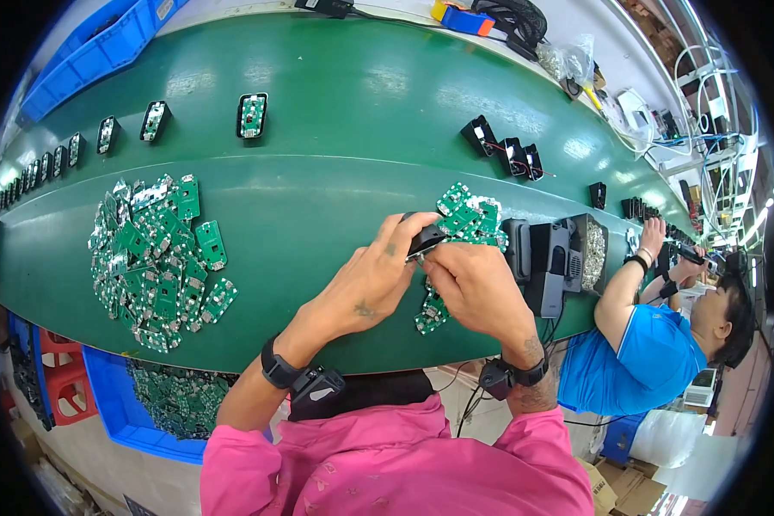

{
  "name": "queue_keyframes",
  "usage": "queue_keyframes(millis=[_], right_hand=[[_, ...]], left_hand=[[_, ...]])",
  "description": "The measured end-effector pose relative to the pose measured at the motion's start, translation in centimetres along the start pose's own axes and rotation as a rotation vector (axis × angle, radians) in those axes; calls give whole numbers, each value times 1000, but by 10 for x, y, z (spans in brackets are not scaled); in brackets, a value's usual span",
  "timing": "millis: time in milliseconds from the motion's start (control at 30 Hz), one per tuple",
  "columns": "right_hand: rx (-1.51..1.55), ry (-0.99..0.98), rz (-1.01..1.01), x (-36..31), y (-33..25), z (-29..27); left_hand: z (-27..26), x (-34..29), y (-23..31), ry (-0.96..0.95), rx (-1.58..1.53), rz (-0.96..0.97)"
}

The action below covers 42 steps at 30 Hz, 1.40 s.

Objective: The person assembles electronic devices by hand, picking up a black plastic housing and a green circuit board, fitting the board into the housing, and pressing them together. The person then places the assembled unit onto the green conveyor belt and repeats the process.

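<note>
Over the table's near middle, my left hand (365,288) grips a small black plastic housing (425,244), thumb and fingers round its sides. My right hand (482,288) is closed against the housing's near right edge, fingers bent inward. What lies between those right fingertips is too small and covered to make out. Green circuit boards (469,217) lie in a small heap just beyond my right hand, and a few more boards (433,311) show under it. A much larger pile of green circuit boards (159,262) spreads over the green table (275,249) to the left.
Along the far left runs a row of black housings holding boards (251,116). Open black housings with red wires (514,156) stand far right. Dark grey devices (549,267) sit beside my right hand. A co-worker (654,344) works at right. A blue bin (120,413) of boards stands below the table edge.
</note>
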State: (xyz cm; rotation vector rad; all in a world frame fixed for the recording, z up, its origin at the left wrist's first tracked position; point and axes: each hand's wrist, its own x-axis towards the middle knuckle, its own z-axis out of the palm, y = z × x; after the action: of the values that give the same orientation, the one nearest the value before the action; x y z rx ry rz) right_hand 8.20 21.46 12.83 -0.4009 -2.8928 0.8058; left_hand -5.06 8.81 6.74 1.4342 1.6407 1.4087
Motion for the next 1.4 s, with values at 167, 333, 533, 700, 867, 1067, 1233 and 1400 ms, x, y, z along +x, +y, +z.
queue_keyframes(millis=[167, 333, 533, 700, 867, 1067, 1233, 1400], right_hand=[[-66, 57, 23, 0, -3, 14], [-29, 208, 4, 2, -3, 25], [238, 531, 259, 3, -3, 25], [557, 239, 317, 8, 3, 24], [666, 385, 321, 0, 13, 32], [994, 340, 242, -1, 15, 36], [1103, 296, 304, -4, 28, 32], [972, 219, 281, 1, 25, 32]], left_hand=[[6, -3, -4, 49, 92, 19], [11, -2, -10, 187, 110, 83], [1, 1, -7, 87, -518, -218], [8, 0, -13, 112, -412, -102], [3, 3, -4, 45, -349, -135], [-1, 3, -1, 178, -367, -150], [4, 4, -9, 249, -353, 5], [5, 2, -2, 270, -351, -41]])
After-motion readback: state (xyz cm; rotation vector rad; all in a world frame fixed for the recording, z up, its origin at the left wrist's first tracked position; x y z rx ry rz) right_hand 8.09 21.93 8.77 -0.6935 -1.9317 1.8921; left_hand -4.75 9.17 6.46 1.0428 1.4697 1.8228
